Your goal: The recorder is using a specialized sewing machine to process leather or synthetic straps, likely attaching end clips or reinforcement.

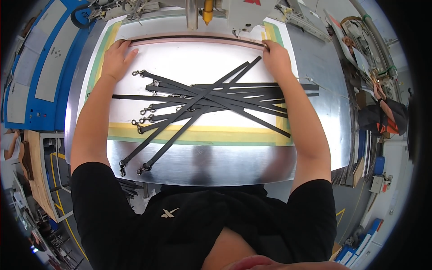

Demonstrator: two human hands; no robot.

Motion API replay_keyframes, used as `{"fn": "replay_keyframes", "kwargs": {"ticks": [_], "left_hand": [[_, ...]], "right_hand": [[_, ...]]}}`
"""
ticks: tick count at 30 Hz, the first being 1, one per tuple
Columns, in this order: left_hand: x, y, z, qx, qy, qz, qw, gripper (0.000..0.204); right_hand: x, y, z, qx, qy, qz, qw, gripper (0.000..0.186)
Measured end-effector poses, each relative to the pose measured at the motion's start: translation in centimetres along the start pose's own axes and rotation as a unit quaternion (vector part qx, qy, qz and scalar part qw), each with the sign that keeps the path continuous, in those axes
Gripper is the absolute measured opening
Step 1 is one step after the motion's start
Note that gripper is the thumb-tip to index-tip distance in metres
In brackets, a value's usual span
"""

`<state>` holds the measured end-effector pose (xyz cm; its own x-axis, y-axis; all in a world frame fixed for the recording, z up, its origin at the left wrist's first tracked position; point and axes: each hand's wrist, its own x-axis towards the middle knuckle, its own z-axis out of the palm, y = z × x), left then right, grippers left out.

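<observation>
Black strap [198, 38] lies between left hand [118, 59], spread, and right hand [276, 57], seemingly pinching. Alignment seems in hand; next calls for steadiness.

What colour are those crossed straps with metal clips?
The straps look very dark grey, nearly black; the head view shows them best.

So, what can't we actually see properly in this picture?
All in the head view:
Ends of the thin dark strip: covered by the left hand and right hand, so pinching or pressing is unclear.
Stretches of some black straps: hidden behind the right forearm.
Top of the machine: cut off by the upper edge.
Dark bundle below the table: partly hidden by the left sleeve.
</observation>
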<state>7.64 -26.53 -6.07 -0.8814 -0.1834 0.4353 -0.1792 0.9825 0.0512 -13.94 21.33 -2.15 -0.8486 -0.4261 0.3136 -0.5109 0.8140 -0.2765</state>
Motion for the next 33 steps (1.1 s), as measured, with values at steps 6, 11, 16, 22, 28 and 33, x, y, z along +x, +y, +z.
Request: {"fn": "replay_keyframes", "kwargs": {"ticks": [6,11,16,22,28,33], "left_hand": [[-0.1,0.8,-0.8,-0.016,0.008,-0.003,1.000,0.054],[-0.2,0.9,-1.2,-0.005,0.004,-0.008,1.000,0.053],[0.1,2.9,-0.4,-0.010,-0.010,0.001,1.000,0.055],[0.6,3.0,1.3,-0.032,0.015,0.007,0.999,0.060],[0.0,1.2,1.3,-0.017,-0.020,0.016,1.000,0.066],[0.0,-0.7,0.0,-0.057,-0.042,0.081,0.994,0.068]], "right_hand": [[-1.2,-0.8,1.2,-0.055,-0.019,-0.023,0.998,0.040],[-1.3,-1.5,0.9,-0.061,-0.019,-0.025,0.998,0.042],[-0.5,1.1,1.7,-0.076,-0.011,-0.025,0.997,0.045],[0.2,1.7,0.6,-0.095,-0.022,-0.037,0.995,0.043],[2.2,0.1,-1.6,-0.122,-0.109,-0.036,0.986,0.032],[0.7,-4.0,-2.5,-0.120,-0.059,-0.052,0.990,0.027]]}}
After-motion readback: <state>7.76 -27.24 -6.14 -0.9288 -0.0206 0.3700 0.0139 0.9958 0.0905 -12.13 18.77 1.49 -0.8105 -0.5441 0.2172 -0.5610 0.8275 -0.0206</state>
